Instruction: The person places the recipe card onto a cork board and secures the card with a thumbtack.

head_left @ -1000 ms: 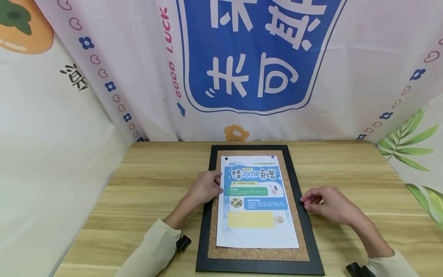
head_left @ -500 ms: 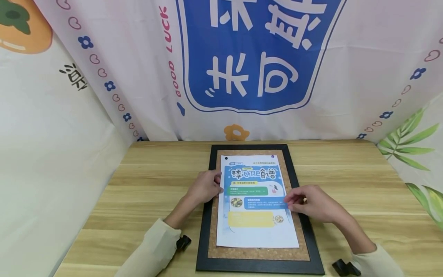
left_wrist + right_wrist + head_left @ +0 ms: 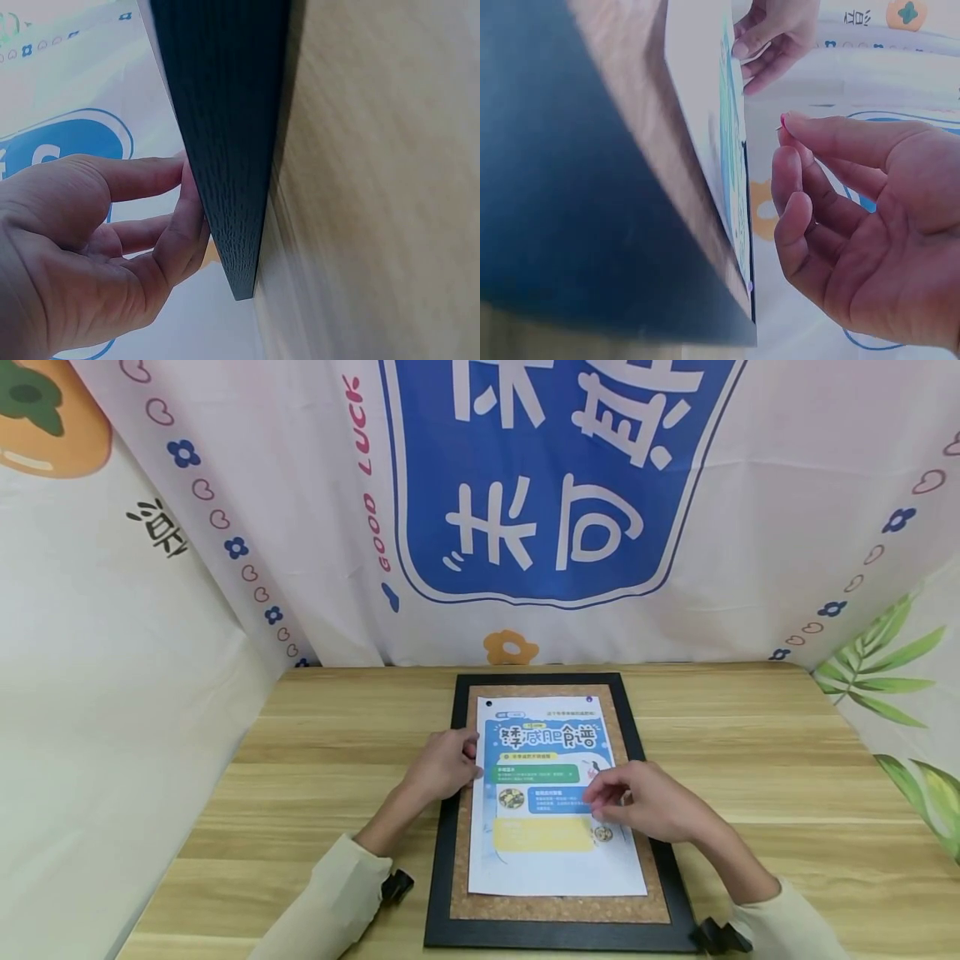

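A printed sheet of paper [image 3: 557,872] with blue, green and yellow panels lies on a black-framed cork board [image 3: 558,910]. A black push pin [image 3: 489,703] sits in its top left corner and a purple push pin [image 3: 589,699] in the top right. My left hand [image 3: 444,764] rests with bent fingertips at the paper's left edge, its palm beside the frame [image 3: 225,135]. Over the right part of the sheet, my right hand [image 3: 656,802] pinches a small push pin [image 3: 783,121] with a reddish head between thumb and forefinger; its metal point shows.
The board lies on a wood-grain table [image 3: 322,760], with bare tabletop on both sides. Behind the table hangs a printed cloth [image 3: 330,568] with a blue badge. Dark wrist cameras [image 3: 397,886] are strapped at both sleeves.
My right hand has moved left from the frame's right edge to above the printed sheet. The left hand, the sheet and the board have stayed in place.
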`<state>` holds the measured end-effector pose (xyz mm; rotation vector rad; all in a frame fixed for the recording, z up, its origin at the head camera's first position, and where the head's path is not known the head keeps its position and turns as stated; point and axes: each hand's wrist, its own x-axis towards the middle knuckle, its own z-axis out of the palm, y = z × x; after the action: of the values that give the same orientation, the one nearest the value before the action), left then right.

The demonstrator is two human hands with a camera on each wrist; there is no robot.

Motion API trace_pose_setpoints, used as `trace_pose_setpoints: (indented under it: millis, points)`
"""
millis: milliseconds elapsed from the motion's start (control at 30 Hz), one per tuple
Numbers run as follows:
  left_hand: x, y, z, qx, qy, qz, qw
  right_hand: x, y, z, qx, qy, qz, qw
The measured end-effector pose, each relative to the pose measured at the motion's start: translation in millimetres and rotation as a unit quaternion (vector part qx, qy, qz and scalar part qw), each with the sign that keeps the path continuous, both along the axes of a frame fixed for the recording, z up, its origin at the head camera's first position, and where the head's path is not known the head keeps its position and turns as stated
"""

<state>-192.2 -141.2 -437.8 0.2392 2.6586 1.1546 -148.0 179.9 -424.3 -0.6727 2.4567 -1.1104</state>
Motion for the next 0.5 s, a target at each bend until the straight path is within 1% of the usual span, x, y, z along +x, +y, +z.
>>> trace_pose_setpoints:
  millis: [233, 500]
  points:
    - [0.0, -0.1, -0.7, -0.007, -0.002, 0.002, 1.0, 2.4, -14.2, 1.0, -0.015, 0.001, 0.024, 0.9996]
    - [-0.4, -0.3, -1.0, -0.008, -0.002, 0.0, 1.0, 4.7, -30.5, -0.8, -0.009, -0.008, 0.029, 0.9995]
